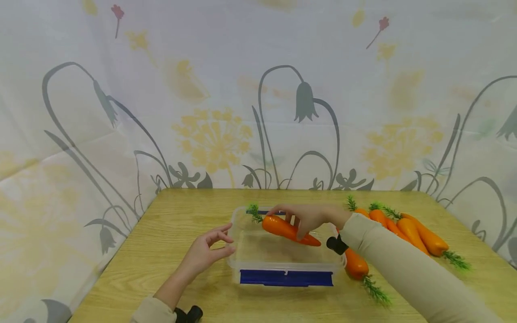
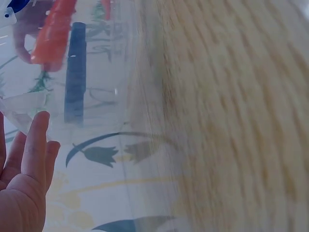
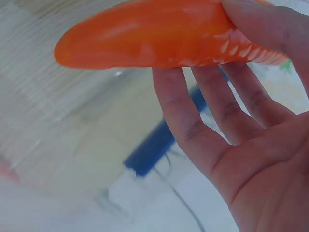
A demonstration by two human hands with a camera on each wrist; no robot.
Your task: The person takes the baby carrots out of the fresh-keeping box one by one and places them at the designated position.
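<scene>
My right hand (image 1: 308, 218) grips an orange carrot (image 1: 282, 228) between thumb and fingers, over the clear plastic box (image 1: 282, 265) with blue latches. The carrot's green leafy end points left and its tip points right. In the right wrist view, the carrot (image 3: 145, 36) lies across the fingers, with the thumb on its other side. My left hand (image 1: 208, 251) is at the box's left side, fingers spread with nothing between them. Its fingertips (image 2: 41, 121) are right by the box's wall in the left wrist view.
Several carrots (image 1: 412, 231) with green tops lie in a group on the right of the wooden table (image 1: 181, 211). Another carrot (image 1: 356, 264) lies close to the box's right side, partly hidden by the right arm. A flower-printed curtain (image 1: 242, 89) hangs behind the table.
</scene>
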